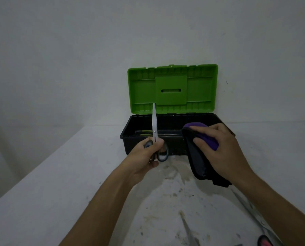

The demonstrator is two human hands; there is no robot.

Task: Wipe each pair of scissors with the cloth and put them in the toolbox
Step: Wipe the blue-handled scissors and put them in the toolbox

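My left hand (pixel 146 153) grips a pair of scissors (pixel 154 125) by its grey-blue handles, blades closed and pointing straight up in front of the toolbox. My right hand (pixel 221 148) holds a purple and black cloth (pixel 198 157) a little to the right of the blades, apart from them. The black toolbox (pixel 130 137) stands open against the wall with its green lid (pixel 171 87) raised. Inside it lies a tool with yellow-green handles (pixel 145 132).
The toolbox sits on a stained white table (pixel 59 183). More scissors lie near the front: a long steel blade (pixel 189 229) at bottom centre, and another pair with red handles (pixel 265 241) at bottom right, partly hidden under my right forearm.
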